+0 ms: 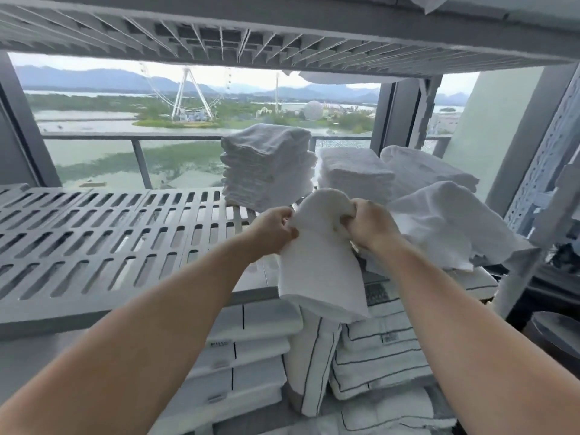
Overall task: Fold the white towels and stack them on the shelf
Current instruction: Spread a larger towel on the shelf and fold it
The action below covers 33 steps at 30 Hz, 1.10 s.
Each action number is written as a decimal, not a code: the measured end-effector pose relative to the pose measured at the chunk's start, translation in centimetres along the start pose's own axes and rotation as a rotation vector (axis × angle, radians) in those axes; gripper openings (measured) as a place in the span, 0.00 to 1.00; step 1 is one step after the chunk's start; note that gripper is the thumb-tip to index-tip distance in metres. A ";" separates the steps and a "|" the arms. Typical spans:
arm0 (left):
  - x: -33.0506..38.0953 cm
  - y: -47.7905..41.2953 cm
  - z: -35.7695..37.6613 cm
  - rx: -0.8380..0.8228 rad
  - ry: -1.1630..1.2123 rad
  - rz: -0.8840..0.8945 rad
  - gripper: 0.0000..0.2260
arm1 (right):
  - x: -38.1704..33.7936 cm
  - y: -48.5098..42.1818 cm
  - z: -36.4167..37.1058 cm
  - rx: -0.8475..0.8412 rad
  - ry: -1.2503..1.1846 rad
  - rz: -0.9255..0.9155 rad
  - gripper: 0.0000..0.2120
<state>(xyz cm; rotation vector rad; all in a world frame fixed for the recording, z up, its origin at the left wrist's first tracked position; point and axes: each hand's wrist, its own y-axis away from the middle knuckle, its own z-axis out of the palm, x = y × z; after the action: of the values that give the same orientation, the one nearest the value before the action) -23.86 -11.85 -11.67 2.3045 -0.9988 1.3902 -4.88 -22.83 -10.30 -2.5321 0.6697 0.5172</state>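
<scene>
Now — 2 hands (273,230) (372,226) grip 1 towel (320,265) | 1 tall stack (266,166) behind

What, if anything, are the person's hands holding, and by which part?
A white towel. The left hand and the right hand each grip its bunched upper edge, one at either side, while the rest hangs down.

The left hand (272,230) and right hand (372,226) are bare, forearms likewise.

Plain white: towel (320,262) in the fingers (283,220), stacks (266,164) beyond them. Grey, slotted: shelf (94,233). White with thin dark lines: linens (376,350) below the fingers.
</scene>
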 end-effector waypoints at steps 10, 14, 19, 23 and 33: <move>-2.7 9.0 -15.3 0.384 -0.184 0.012 0.06 | -11.5 4.8 2.7 0.228 -0.096 -0.275 0.12; -2.9 12.9 -22.5 0.551 -0.469 0.005 0.11 | -17.8 4.7 4.4 0.251 -0.078 -0.404 0.10; -4.1 16.4 -29.5 0.705 -0.772 -0.023 0.08 | -24.4 4.1 7.8 0.298 -0.052 -0.619 0.11; -6.3 17.4 -34.0 0.777 -0.942 -0.019 0.08 | -29.2 3.1 11.0 0.307 -0.069 -0.686 0.15; -9.4 12.5 -42.6 0.896 -1.195 0.060 0.12 | -37.3 -5.0 16.2 0.260 -0.073 -0.765 0.14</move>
<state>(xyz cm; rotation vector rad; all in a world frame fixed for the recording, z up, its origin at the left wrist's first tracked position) -63.69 6.23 0.24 3.9529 -0.6774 0.2841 -36.21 2.98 -4.71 -2.2707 -0.2608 0.2221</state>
